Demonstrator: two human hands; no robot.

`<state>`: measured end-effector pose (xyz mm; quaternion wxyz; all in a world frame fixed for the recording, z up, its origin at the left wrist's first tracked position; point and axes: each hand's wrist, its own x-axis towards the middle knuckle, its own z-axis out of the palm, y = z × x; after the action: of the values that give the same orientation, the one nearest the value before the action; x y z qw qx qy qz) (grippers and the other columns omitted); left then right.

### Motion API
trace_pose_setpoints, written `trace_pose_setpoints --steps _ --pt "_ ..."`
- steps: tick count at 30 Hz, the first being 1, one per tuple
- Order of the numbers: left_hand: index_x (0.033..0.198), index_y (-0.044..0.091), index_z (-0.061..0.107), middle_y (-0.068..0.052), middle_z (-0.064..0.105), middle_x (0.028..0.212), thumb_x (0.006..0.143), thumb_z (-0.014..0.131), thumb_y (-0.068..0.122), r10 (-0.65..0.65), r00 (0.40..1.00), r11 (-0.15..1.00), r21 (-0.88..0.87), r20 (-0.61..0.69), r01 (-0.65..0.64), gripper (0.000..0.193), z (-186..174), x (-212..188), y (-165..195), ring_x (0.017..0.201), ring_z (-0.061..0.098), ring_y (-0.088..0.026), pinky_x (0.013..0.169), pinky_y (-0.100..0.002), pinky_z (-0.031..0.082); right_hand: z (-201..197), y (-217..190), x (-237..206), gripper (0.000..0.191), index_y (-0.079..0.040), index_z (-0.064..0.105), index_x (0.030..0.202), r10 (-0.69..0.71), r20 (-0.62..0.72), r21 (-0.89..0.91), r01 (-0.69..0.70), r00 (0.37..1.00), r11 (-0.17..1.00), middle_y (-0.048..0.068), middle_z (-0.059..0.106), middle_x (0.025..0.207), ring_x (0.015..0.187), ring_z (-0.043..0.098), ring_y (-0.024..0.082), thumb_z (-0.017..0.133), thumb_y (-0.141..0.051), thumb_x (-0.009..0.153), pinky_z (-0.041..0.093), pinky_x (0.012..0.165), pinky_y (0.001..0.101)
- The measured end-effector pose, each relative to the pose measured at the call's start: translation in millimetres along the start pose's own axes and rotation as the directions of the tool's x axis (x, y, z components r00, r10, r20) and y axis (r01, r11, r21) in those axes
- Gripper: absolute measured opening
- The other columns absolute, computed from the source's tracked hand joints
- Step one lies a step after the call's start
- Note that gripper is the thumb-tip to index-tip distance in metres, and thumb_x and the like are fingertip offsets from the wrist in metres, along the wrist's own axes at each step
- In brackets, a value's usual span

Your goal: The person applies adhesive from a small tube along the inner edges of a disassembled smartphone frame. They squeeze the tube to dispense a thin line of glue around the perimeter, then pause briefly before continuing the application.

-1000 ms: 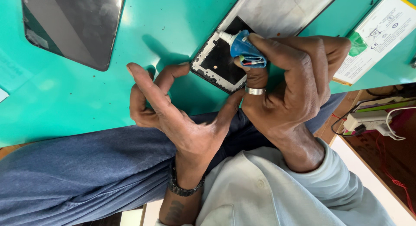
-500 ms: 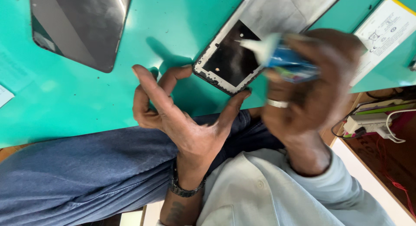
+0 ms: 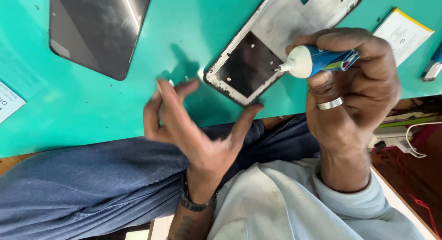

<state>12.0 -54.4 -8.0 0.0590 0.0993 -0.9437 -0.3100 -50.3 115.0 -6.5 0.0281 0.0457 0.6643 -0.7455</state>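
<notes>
The right hand (image 3: 354,83) is raised with its fingers (image 3: 340,39) curled tight in a grip, a ring on one of them, wrist bent downward. The left hand (image 3: 193,125) is held palm up and empty, fingers spread loosely, thumb stretched out to the side.

Left hand (image 3: 193,129) blurred, fingertips smeared; impossible to tell whether something small sits between them. Blue glue tube (image 3: 322,59) mostly hidden inside the grip of the right hand (image 3: 354,92), only white nozzle and part of the body showing. Phone frame (image 3: 276,42) cut off by the top edge, lower right side covered by the same hand. Dark screen panel (image 3: 99,30) also cut by the top edge. White label (image 3: 7,102) cut at the left edge. Flat battery (image 3: 403,35) partly behind the knuckles. Small blue-and-silver object (image 3: 434,67) cut at the right edge, kind not clear. Surface (image 3: 175,32) running out of view on all upper sides.
</notes>
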Motion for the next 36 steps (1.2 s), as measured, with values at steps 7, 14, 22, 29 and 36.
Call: trace_pose_setpoints --steps 7,14,22,29,36 --pt "0.143 -0.003 0.046 -0.012 0.057 0.126 0.084 0.088 0.039 0.042 0.999 0.952 -0.303 -0.007 -0.042 0.084 -13 12 29 0.122 0.048 -0.029 0.105 -0.041 0.046 4 -12 -13 0.023 0.003 0.059 0.119 0.099 0.073 0.274 -0.116 0.992 0.955 0.011 0.065 0.113 0.104 0.073 0.023 0.074 -0.005 0.103 0.063 0.098 0.0357" --pt "0.146 0.002 0.055 -0.012 0.061 0.126 0.100 0.077 0.003 0.025 0.979 0.666 -0.734 0.203 0.135 0.051 -13 19 32 0.107 0.069 -0.019 0.090 -0.027 0.064 -6 -25 -21 0.028 0.009 0.063 0.121 0.163 0.101 0.109 -0.174 0.981 0.979 0.018 0.068 0.117 0.098 0.066 0.017 0.077 -0.003 0.101 0.055 0.090 0.0266" --pt "0.145 0.003 0.051 -0.015 0.058 0.131 0.103 0.064 -0.013 0.119 0.964 0.679 -0.728 0.238 0.096 0.047 -18 14 36 0.115 0.068 -0.023 0.091 -0.027 0.062 -35 -36 -4 0.038 0.006 0.061 0.120 0.167 0.431 -0.490 0.075 0.887 0.869 0.009 0.073 0.087 0.069 0.070 0.013 0.073 -0.016 0.092 0.054 0.058 0.0273" --pt "0.142 0.001 0.055 -0.015 0.062 0.126 0.107 0.066 -0.007 0.053 0.964 0.722 -0.677 0.259 0.142 0.038 -19 4 37 0.111 0.072 -0.022 0.092 -0.028 0.062 -32 -19 -15 0.026 -0.003 0.062 0.112 0.026 0.452 -0.575 0.269 0.892 0.773 0.006 0.069 0.084 0.067 0.064 0.015 0.072 -0.021 0.098 0.051 0.057 0.0271" --pt "0.144 0.000 0.053 -0.015 0.061 0.127 0.109 0.061 -0.006 0.038 0.977 0.752 -0.650 0.212 0.112 0.036 -15 -5 39 0.115 0.071 -0.024 0.095 -0.028 0.063 -30 -13 -26 0.036 -0.003 0.062 0.112 -0.006 0.410 -0.639 0.292 0.912 0.712 0.004 0.069 0.082 0.062 0.063 0.013 0.073 -0.034 0.098 0.049 0.054 0.0261"
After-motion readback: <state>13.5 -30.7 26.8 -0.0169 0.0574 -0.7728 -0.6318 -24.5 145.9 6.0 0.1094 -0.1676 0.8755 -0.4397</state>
